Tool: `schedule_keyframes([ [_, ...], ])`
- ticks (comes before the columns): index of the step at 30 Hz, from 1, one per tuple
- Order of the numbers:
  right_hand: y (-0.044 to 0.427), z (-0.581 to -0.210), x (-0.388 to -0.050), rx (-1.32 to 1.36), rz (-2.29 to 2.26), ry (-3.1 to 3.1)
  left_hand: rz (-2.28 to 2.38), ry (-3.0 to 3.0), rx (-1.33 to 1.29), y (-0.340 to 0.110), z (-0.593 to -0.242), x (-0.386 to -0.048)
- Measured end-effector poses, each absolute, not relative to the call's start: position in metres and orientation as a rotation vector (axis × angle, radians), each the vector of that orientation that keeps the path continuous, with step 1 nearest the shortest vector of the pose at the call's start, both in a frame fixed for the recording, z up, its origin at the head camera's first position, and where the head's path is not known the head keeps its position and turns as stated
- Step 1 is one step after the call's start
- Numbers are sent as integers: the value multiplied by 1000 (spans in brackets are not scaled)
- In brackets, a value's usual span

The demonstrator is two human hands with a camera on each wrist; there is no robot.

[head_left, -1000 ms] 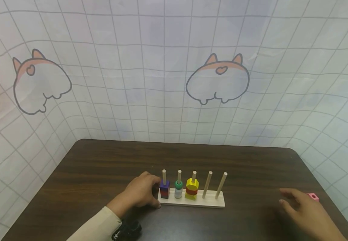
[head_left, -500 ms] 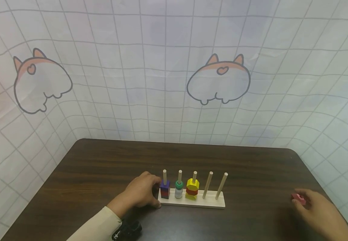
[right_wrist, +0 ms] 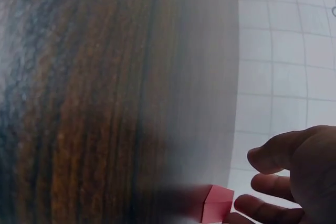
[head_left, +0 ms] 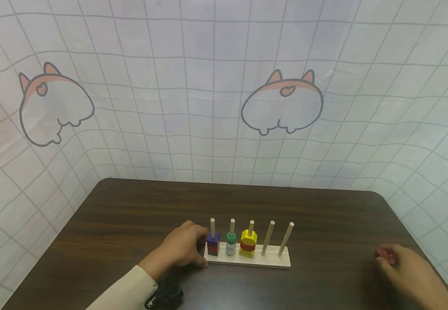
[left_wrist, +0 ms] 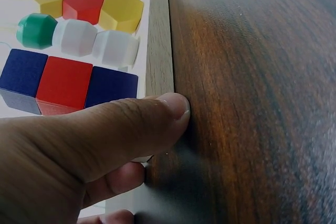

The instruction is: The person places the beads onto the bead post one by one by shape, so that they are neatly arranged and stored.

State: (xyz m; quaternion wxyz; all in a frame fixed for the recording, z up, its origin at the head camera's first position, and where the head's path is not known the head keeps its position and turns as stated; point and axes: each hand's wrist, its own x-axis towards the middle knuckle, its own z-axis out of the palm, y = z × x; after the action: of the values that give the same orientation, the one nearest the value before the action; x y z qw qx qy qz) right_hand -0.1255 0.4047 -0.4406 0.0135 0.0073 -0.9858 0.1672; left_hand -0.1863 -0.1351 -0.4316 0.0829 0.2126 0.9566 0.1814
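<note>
My left hand (head_left: 183, 245) grips the left end of a pale wooden peg stacker base (head_left: 256, 261), thumb (left_wrist: 157, 114) against its front edge. Purple and red square beads (head_left: 213, 243) fill the peg beside this hand. Following them are a green bead (head_left: 231, 237) over white ones and a yellow, red, yellow hexagonal stack (head_left: 249, 237). Both pegs (head_left: 286, 239) on the right are bare. Far to the right, my right hand (head_left: 415, 271) pinches a pink bead (head_left: 385, 256) between thumb and fingers, low over the table. The right wrist view shows that bead (right_wrist: 218, 204) at the bottom, partly cut off.
The dark wood-grain table (head_left: 325, 224) has rounded far corners. A white grid-patterned curtain (head_left: 208, 107) with cartoon corgi prints surrounds its back and sides. A black device (head_left: 164, 296) sits at my left wrist.
My right hand has moved right to the pink bead and taken hold of it, with the bead shifted slightly left. The left hand and peg stacker stay put.
</note>
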Motion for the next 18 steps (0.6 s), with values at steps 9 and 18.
schedule_keyframes([
  [9, 396, -446, -125, 182, 570, -2993, 539, 2852, 615, -136, -433, -187],
  [18, 395, -450, -133, 186, 528, -2954, 542, 2854, 613, -136, -433, -187],
])
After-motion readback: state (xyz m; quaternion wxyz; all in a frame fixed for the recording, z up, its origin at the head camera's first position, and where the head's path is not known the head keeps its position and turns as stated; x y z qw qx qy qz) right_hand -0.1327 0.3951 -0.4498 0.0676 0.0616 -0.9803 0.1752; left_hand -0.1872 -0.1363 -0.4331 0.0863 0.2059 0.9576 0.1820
